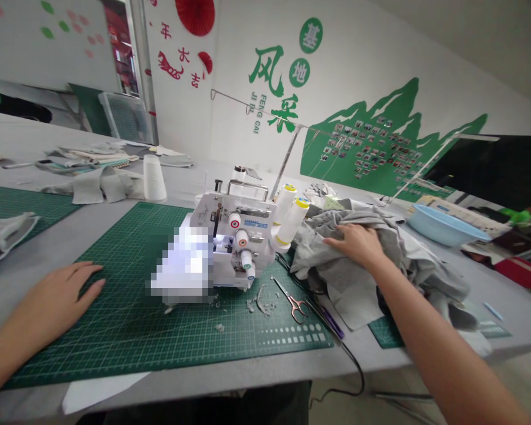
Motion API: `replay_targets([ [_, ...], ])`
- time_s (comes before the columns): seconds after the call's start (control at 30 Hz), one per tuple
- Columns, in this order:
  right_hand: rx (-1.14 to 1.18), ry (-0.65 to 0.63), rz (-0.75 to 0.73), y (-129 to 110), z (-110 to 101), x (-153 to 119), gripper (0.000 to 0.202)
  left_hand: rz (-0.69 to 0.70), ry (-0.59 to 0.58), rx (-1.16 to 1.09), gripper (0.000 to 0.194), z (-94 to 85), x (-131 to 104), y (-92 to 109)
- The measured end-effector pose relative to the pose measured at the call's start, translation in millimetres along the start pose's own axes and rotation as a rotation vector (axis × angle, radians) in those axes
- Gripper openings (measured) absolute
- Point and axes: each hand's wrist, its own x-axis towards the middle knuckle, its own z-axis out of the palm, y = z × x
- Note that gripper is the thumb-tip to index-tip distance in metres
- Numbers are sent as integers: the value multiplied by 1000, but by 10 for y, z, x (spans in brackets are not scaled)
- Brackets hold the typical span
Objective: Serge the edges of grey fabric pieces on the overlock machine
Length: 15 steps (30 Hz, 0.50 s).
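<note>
My left hand (pixel 57 298) lies palm down on the green cutting mat (pixel 128 330), its fingers stretched out and holding nothing. On the right, my right hand (pixel 357 243) rests on top of a heap of grey fabric (pixel 349 295), thumb and fingers apart; some fingertips are hard to make out against the folds. Between the two hands stands a white overlock sewing machine (pixel 230 242) with its lamp lit and its left part blurred out. Two cones of white thread (pixel 297 219) with yellow rims sit at its right side, close to the heap.
Small scissors (pixel 295 307), a purple-handled tool (pixel 331 321) and a black cable (pixel 356 360) lie right of the machine. Grey fabric scraps (pixel 262 300) litter the mat. A white thread cone (pixel 154 178) stands behind, beside cut cloth pieces (pixel 101 184). A blue basin (pixel 446 224) sits far right.
</note>
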Motion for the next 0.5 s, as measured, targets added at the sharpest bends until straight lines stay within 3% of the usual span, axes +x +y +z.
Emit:
replay_targets([
  [0.1,45,-74,-43,-182,291,-83,38,-1,-3,7,64,-17,-3,3],
  [0.2,119,-42,50,-111,380,-35,29,-1,2,6,64,-29,-1,13],
  [0.37,382,242,278,318,39,386,34,-8,18,-10,64,-39,3,41],
  [0.5,657,607,359,637,-332,669,35,-6,23,-21,62,-50,1,56],
])
